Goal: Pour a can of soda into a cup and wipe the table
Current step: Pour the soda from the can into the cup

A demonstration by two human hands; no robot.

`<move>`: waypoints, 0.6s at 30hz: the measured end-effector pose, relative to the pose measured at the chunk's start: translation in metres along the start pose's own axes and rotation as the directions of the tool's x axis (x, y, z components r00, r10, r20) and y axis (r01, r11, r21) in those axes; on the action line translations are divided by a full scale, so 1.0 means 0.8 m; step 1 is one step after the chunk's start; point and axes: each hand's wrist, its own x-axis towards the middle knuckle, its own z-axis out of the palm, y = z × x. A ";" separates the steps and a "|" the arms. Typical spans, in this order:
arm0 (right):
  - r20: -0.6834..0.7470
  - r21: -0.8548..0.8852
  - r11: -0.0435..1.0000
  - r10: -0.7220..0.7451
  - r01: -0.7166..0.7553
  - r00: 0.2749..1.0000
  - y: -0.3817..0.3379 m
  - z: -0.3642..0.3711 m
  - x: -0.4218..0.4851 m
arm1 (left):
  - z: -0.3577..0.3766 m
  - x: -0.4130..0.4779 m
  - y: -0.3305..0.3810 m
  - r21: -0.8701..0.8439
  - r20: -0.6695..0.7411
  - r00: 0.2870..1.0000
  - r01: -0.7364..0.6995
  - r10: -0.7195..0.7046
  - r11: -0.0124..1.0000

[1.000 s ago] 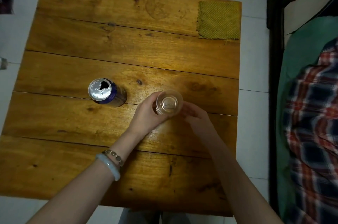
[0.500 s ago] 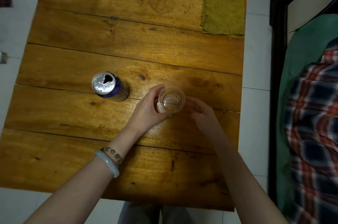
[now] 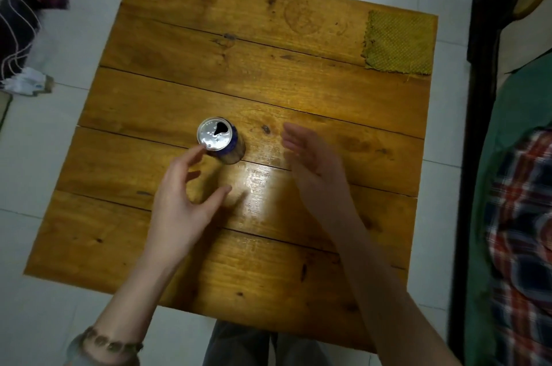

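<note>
An opened blue soda can (image 3: pixel 220 139) stands upright near the middle of the wooden table (image 3: pixel 268 82). My left hand (image 3: pixel 185 201) is open with its fingers spread, and the index fingertip is right at the can's near-left rim. To the right of the can, my right hand (image 3: pixel 313 162) is open, palm turned leftward, holding nothing. A yellow-green cloth (image 3: pixel 398 41) lies flat on the far right corner of the table. No cup shows in this view; only a bright glare lies on the wood between my hands.
A dark bed frame (image 3: pixel 469 156) with green sheet and plaid fabric (image 3: pixel 522 231) runs along the table's right side. Dark clothing and white cords (image 3: pixel 21 22) lie on the tiled floor at the left. My legs (image 3: pixel 263 347) show below the near table edge.
Both hands were around a clear cup right of the can. Now they are open and apart, the cup is out of sight, and my left hand has shifted to the can.
</note>
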 end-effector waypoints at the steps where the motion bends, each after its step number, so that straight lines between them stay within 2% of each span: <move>1: 0.036 -0.009 1.000 0.005 -0.005 0.999 0.003 0.018 0.005 | -0.005 0.006 -0.007 -0.035 -0.051 0.998 0.034 -0.035 0.999; 4: 0.111 0.014 0.995 0.098 -0.100 0.989 0.013 0.062 0.013 | -0.008 0.029 -0.028 -0.125 -0.119 0.987 0.098 -0.113 0.987; 8: 0.109 0.011 0.977 0.212 -0.215 0.971 0.033 0.098 0.016 | 0.008 0.062 -0.050 -0.192 0.059 0.976 0.219 -0.211 0.957; 11: 0.102 0.005 0.969 0.245 -0.247 0.964 0.049 0.112 0.019 | 0.023 0.068 -0.053 -0.303 0.137 0.973 0.220 -0.186 0.927; 18: 0.076 -0.104 0.966 0.245 -0.237 0.966 0.064 0.109 0.032 | 0.029 0.055 -0.052 -0.390 0.115 0.967 0.256 -0.229 0.885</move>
